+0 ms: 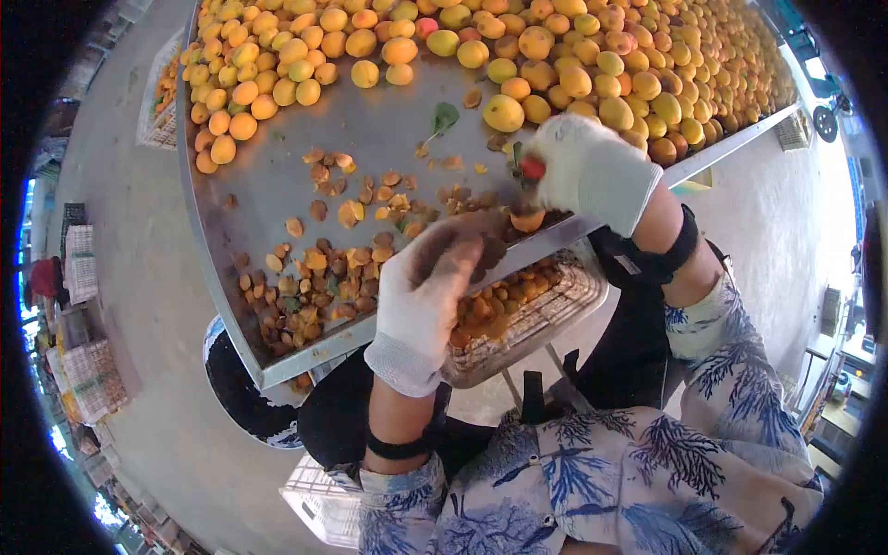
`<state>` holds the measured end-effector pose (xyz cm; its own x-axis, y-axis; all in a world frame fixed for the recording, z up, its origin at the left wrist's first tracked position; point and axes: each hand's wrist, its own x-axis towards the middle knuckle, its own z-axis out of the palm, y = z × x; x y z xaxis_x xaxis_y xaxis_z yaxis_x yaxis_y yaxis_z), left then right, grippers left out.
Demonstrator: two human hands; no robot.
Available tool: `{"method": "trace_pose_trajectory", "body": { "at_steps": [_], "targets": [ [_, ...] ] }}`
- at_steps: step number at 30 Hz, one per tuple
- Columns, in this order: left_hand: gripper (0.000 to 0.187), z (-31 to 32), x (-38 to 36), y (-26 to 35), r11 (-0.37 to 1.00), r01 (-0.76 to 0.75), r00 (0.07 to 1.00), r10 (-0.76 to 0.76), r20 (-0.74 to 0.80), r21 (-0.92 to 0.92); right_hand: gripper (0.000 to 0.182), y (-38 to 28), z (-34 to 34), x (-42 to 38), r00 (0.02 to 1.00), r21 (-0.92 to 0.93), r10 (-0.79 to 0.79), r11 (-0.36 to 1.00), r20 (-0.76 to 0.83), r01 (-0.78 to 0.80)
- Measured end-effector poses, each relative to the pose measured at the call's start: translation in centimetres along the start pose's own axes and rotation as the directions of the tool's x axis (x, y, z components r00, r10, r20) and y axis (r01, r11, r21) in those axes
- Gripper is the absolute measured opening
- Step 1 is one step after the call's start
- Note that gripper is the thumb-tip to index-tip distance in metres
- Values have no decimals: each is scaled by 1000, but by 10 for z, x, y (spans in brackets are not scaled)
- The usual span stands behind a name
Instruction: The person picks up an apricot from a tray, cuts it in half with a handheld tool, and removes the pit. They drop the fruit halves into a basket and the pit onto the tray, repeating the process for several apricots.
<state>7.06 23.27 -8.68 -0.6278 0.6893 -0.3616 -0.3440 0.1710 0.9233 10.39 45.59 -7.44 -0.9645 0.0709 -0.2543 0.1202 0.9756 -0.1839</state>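
My left hand point(430, 287), in a white glove with stained fingers, is over the front edge of the metal tray point(356, 120). Its curled fingers are smeared by motion, and what they hold, if anything, is unclear. My right hand point(587, 171), also gloved, is closed around a small red thing point(533, 167), mostly hidden by the fingers. Just below it is an orange fruit piece point(527, 220). Pits and fruit scraps point(319, 277) lie on the tray left of my hands. Whole yellow-orange fruits point(573, 80) cover its far side.
Below the tray edge sits a basket point(578, 296) with orange fruit pieces. A dark round tub point(242, 393) is at the lower left, a white crate point(324, 504) beneath. Stacked crates point(92, 377) stand far left. A green leaf point(445, 117) lies on the tray.
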Motion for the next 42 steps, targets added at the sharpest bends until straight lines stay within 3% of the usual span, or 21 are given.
{"method": "trace_pose_trajectory", "body": {
  "at_steps": [2, 4, 7, 9, 10, 11, 12, 13, 15, 18, 20, 24, 26, 30, 32, 33, 34, 36, 37, 41, 42],
  "targets": [
    [26, -2, 0, -1, 978, -19, 994, -5, -114, -209, 27, -2, 13, -7, 999, 40, 7, 999, 45, -8],
    [27, -7, 0, -5, 977, -40, 992, 14, -122, -212, 27, -7, 23, -10, 996, -39, -23, 999, 83, 27],
    [26, -10, 0, -4, 956, -47, 995, 19, -101, -288, 30, 0, 26, -3, 998, 56, 44, 997, 49, -47],
    [31, -9, 0, -7, 961, -49, 988, 8, -152, -271, 32, -2, 18, -3, 994, 126, 96, 987, 53, -103],
    [31, -6, 1, -8, 961, -56, 987, 13, -159, -271, 34, -4, 7, -5, 980, 333, 191, 921, 61, -201],
    [38, -3, 3, -9, 988, -113, 976, 92, -196, -100, 37, -7, 0, -5, 957, 523, 277, 805, 89, -281],
    [46, 1, 5, -11, 984, -161, 960, 174, -220, 77, 37, -9, -2, -3, 960, 524, 266, 808, 83, -269],
    [61, 5, 8, -16, 973, -225, 946, 231, -229, 50, 32, -11, -4, -2, 956, 635, 274, 721, 108, -279],
    [61, 13, 9, -15, 968, -252, 936, 244, -252, 1, 26, -22, -13, -3, 963, 780, 243, 579, 113, -238],
    [62, 12, 11, -9, 947, -320, 912, 314, -265, 21, 29, -36, -21, -1, 976, 789, 205, 587, 72, -181],
    [63, 6, 10, 1, 851, -141, 977, 35, -212, -506, 29, -40, -24, -3, 989, 787, 148, 610, -5, -87],
    [56, -2, 10, -3, 810, -215, 950, 43, -310, -546, 28, -41, -12, -5, 995, 821, 26, 567, -92, 61],
    [54, -1, 10, -5, 806, -244, 939, 58, -339, -540, 31, -38, 1, -4, 991, 751, -9, 652, -131, 106],
    [45, -15, 4, -12, 861, -255, 937, 109, -331, -440, 36, -43, 1, -3, 936, 794, 23, 537, -352, 285],
    [42, -34, -12, 2, 841, -425, 851, 247, -463, -333, 37, -33, -22, 0, 957, 683, 156, 728, -246, 57],
    [42, -52, -22, 5, 836, -468, 821, 292, -491, -285, 35, -22, -26, 2, 919, 557, 131, 824, -372, 108],
    [43, -74, -35, 8, 828, -507, 791, 335, -512, -241, 32, -8, -31, 5, 938, 579, 176, 815, -298, 32],
    [46, -113, -71, 17, 843, -517, 723, 340, -602, -145, 33, 17, -32, 7, 877, 313, 136, 949, -460, 17],
    [48, -138, -89, 16, 852, -515, 708, 364, -606, -90, 47, 27, -34, 9, 922, 272, 209, 955, -327, -120],
    [54, -192, -160, 0, 880, -450, 616, 428, -661, 150, 44, 44, -13, 1, 901, 98, 174, 984, -397, -147],
    [51, -195, -175, -2, 888, -397, 508, 423, -750, 232, 44, 43, -16, -1, 901, 99, 177, 984, -397, -149]
  ]
}}
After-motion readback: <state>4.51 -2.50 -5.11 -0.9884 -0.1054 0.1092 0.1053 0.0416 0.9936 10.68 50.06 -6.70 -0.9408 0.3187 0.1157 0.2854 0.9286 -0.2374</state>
